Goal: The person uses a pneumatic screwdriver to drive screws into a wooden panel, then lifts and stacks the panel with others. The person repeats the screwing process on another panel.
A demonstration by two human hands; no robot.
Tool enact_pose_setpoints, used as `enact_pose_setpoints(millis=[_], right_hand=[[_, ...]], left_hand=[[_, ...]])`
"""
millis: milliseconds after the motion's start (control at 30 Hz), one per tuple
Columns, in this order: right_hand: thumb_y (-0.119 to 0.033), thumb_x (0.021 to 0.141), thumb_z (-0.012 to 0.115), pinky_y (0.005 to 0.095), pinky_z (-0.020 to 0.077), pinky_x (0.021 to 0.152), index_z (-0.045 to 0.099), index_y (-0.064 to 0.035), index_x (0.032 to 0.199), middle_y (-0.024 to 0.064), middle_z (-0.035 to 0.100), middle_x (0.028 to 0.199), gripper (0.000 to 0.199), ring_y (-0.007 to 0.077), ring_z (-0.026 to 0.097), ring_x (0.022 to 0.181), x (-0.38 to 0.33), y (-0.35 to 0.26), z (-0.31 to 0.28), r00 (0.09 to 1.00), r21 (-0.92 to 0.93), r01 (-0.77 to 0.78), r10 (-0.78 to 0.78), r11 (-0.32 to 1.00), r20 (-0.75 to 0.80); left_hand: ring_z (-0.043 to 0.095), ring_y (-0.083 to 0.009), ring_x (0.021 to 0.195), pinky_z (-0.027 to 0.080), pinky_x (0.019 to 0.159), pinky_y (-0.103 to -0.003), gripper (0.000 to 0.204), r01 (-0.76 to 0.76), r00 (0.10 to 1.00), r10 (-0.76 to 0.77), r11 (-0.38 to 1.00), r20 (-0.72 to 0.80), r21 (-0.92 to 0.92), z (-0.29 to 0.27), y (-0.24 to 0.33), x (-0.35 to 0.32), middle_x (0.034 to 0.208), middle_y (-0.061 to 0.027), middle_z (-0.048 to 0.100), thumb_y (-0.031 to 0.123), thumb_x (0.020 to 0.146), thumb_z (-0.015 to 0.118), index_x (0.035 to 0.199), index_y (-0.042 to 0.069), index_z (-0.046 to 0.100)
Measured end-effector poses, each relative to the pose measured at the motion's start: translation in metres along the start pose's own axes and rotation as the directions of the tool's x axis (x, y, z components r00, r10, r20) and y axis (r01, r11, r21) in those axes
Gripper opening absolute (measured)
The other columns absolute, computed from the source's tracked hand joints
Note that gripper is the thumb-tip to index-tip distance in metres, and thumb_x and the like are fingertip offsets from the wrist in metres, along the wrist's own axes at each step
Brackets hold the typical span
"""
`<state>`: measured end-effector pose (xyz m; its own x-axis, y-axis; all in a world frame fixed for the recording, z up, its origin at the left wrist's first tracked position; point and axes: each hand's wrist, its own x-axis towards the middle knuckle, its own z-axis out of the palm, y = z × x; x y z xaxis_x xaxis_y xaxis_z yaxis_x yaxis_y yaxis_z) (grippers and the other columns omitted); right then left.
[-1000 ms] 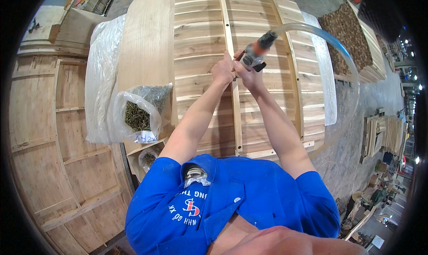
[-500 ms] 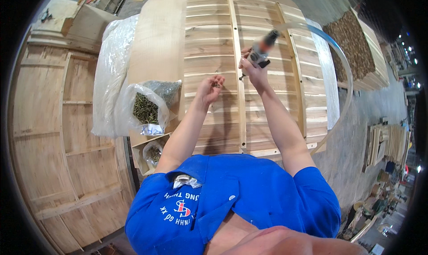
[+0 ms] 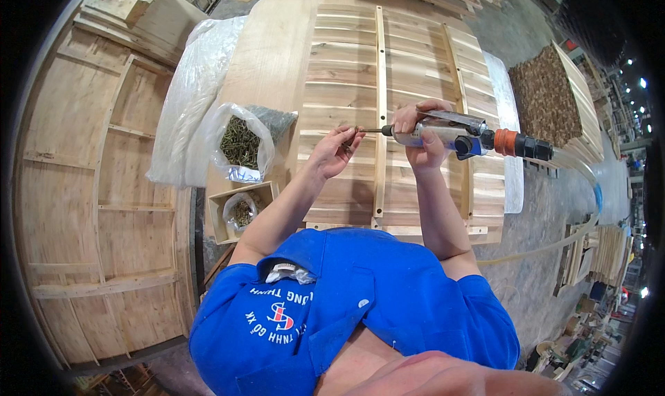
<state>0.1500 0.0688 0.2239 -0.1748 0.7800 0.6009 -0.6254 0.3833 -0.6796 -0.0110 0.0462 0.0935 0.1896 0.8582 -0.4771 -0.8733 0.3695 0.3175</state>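
My right hand (image 3: pixel 424 138) is wrapped round an air screwdriver (image 3: pixel 454 129), which lies level above the slatted wooden panel (image 3: pixel 343 70) with its bit pointing left. At the bit's tip my left hand (image 3: pixel 336 152) pinches a small screw (image 3: pixel 359 129), its fingertips closed; the screw is partly hidden by the fingers. Below the tool a pale batten (image 3: pixel 380 57) with dark screw holes runs along the panel, and a second batten (image 3: pixel 454 60) lies farther right. An orange collar joins the screwdriver to a clear hose (image 3: pixel 589 171).
Left of the panel, an open plastic bag (image 3: pixel 239 143) of screws lies on a plain board (image 3: pixel 277 43). Nearer me sits a wooden box (image 3: pixel 218 212) holding a smaller bag of hardware. Plastic-wrapped boards (image 3: pixel 197 98) lie farther left. A wood stack (image 3: pixel 547 91) stands at the right.
The screwdriver has swung from upright-tilted to level, its bit now pointing left. My hands have come together, the bit meeting the screw in my left fingers. The view has shifted slightly.
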Motion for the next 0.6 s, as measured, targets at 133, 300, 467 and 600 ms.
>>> enact_pose_setpoints(millis=[133, 300, 467, 600], right_hand=[[-0.027, 0.074, 0.062, 0.0371, 0.0418, 0.065, 0.042, -0.0020, 0.105, 0.0087, 0.050, 0.067, 0.044, 0.0194, 0.050, 0.063, -0.011, -0.014, 0.008, 1.000, -0.023, 0.026, -0.027, 0.999, -0.017], [-0.027, 0.075, 0.062, 0.0364, 0.0417, 0.066, 0.044, -0.0020, 0.105, 0.0085, 0.051, 0.067, 0.043, 0.0194, 0.050, 0.063, -0.018, -0.030, 0.012, 0.997, -0.034, 0.075, -0.075, 0.997, -0.001], [-0.028, 0.075, 0.062, 0.0357, 0.0414, 0.067, 0.044, -0.0032, 0.106, 0.0083, 0.051, 0.069, 0.043, 0.0187, 0.050, 0.066, -0.027, -0.043, 0.019, 0.997, -0.008, 0.063, -0.062, 0.998, 0.047], [-0.028, 0.075, 0.062, 0.0355, 0.0414, 0.067, 0.044, -0.0031, 0.106, 0.0082, 0.051, 0.069, 0.044, 0.0187, 0.050, 0.066, -0.032, -0.047, 0.018, 0.999, 0.001, 0.045, -0.045, 0.999, 0.022]], left_hand=[[0.062, -0.0182, 0.084, 0.056, 0.071, -0.024, 0.012, -0.049, 0.998, 0.047, 0.998, 0.035, 0.041, 0.009, -0.002, -0.023, 0.091, -0.0121, 0.061, 0.002, 0.087, 0.053, 0.099, 0.003, 0.049], [0.056, -0.0121, 0.068, 0.047, 0.055, -0.020, 0.010, -0.012, 0.998, 0.004, 0.992, 0.058, 0.126, -0.014, 0.002, -0.022, 0.077, -0.0042, 0.057, 0.012, 0.089, 0.053, 0.096, 0.004, 0.053], [0.049, -0.0093, 0.053, 0.040, 0.048, -0.024, 0.020, -0.256, 0.915, 0.393, 0.377, 0.096, 0.890, -0.050, 0.011, -0.015, 0.067, -0.0001, 0.056, 0.022, 0.085, 0.059, 0.093, 0.005, 0.056], [0.061, -0.0247, 0.067, 0.048, 0.060, -0.037, 0.034, 0.006, 0.873, 0.458, -0.356, 0.169, 0.935, -0.057, -0.004, -0.016, 0.076, -0.0104, 0.063, 0.030, 0.080, 0.064, 0.096, 0.004, 0.051]])
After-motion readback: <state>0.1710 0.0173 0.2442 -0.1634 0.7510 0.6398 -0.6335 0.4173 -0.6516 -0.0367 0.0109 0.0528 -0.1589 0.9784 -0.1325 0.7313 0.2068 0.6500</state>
